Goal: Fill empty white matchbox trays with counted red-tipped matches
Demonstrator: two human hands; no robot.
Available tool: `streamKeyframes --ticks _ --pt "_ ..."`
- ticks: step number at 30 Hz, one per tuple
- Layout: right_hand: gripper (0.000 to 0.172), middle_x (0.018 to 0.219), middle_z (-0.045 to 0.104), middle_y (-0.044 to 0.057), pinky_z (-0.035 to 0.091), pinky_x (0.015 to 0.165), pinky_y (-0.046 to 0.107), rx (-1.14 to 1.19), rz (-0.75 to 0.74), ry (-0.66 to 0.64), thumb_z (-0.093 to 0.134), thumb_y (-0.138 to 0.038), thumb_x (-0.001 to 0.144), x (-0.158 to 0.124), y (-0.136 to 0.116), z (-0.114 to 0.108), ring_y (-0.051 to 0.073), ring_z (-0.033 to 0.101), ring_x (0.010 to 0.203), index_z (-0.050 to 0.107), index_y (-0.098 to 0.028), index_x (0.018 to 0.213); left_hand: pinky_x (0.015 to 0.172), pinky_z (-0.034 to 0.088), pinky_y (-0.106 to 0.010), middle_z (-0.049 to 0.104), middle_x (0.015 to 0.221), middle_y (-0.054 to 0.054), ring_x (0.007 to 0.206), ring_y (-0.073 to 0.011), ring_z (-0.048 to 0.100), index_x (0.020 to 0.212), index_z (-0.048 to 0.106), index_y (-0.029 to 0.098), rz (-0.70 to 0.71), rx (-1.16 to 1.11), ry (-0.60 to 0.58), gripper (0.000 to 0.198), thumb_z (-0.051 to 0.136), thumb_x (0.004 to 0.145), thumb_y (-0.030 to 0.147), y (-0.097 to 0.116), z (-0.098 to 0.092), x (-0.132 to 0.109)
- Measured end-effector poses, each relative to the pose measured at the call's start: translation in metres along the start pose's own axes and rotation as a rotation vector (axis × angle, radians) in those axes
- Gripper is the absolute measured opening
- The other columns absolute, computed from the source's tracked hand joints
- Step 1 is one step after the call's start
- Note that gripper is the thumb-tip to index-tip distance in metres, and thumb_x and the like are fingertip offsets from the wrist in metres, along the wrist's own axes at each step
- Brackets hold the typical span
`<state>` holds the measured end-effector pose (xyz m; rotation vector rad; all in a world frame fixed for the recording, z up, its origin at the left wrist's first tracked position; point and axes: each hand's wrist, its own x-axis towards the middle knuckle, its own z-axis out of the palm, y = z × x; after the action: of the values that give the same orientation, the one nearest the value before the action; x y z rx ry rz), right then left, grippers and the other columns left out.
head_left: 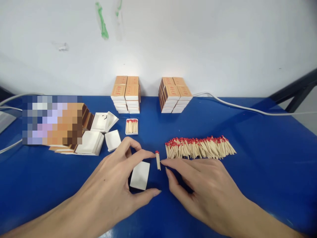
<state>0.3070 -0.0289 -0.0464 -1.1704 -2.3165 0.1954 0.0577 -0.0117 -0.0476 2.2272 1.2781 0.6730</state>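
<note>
A small bunch of red-tipped matches [158, 160] lies on the blue table between my hands. My left hand [123, 172] has thumb and index finger spread wide, its index fingertip at the match heads. On the other side, my right hand [198, 181] has its index fingertip close beside the sticks and its thumb a little apart; I cannot tell if it touches them. A white empty matchbox tray [140, 176] lies under the spread of my left hand. To the right stretches a long pile of loose matches [198, 147], heads pointing away from me.
A tray filled with matches [131, 126] sits further back. Two stacks of matchboxes, a left one [125, 94] and a right one [174, 95], stand by the white wall. Several empty trays [89, 142] and brown sleeves lie at left, partly pixelated. A white cable [232, 106] runs along the back right.
</note>
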Motion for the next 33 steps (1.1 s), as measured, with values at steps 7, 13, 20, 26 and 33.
streamKeyframes --ticks 7,13,20,26,33 --pt "0.02 0.058 0.047 -0.011 0.04 0.053 0.029 -0.021 0.054 0.123 0.058 -0.015 0.108 0.004 0.006 -0.008 0.009 0.045 0.044 0.078 -0.018 0.107 0.062 0.064 -0.025 0.063 0.137 0.001 0.09 -0.0149 0.076 0.148 0.065 0.044 -0.088 0.052 -0.135 0.077 0.099 0.079 0.041 0.002 -0.012 0.004" --pt "0.017 0.058 0.035 -0.013 0.039 0.052 0.027 -0.057 0.116 0.166 0.059 -0.017 0.103 0.007 0.008 -0.013 0.008 0.039 0.042 0.075 -0.02 0.104 0.064 0.065 -0.031 0.064 0.138 0.002 0.072 -0.0106 0.071 0.146 0.06 0.043 -0.059 0.074 -0.142 0.072 0.095 0.083 0.045 -0.002 -0.012 0.001" --pt "0.017 0.056 0.039 -0.014 0.038 0.049 0.027 -0.137 0.156 0.169 0.058 -0.02 0.102 0.005 0.005 -0.01 0.009 0.046 0.041 0.073 -0.02 0.11 0.055 0.058 -0.025 0.064 0.13 0.003 0.063 -0.0064 0.064 0.144 0.059 0.04 -0.052 0.076 -0.118 0.067 0.094 0.086 0.04 0.0 -0.009 -0.004" --pt "0.015 0.051 0.04 -0.014 0.035 0.046 0.027 -0.244 0.249 0.229 0.057 -0.026 0.102 0.007 0.008 -0.013 0.01 0.042 0.035 0.071 -0.023 0.1 0.045 0.053 -0.022 0.061 0.134 0.001 0.053 -0.0014 0.056 0.142 0.061 0.037 -0.026 0.048 -0.127 0.059 0.089 0.092 0.048 0.001 -0.009 -0.002" --pt "0.024 0.048 0.046 -0.009 0.029 0.044 0.03 -0.343 0.303 0.172 0.058 -0.035 0.101 0.008 0.013 -0.011 0.016 0.049 0.034 0.062 -0.027 0.079 0.063 0.064 -0.033 0.054 0.133 -0.005 0.071 -0.0093 0.063 0.156 0.058 0.039 0.11 0.139 -0.072 0.055 0.072 0.105 0.05 0.006 -0.01 -0.003"
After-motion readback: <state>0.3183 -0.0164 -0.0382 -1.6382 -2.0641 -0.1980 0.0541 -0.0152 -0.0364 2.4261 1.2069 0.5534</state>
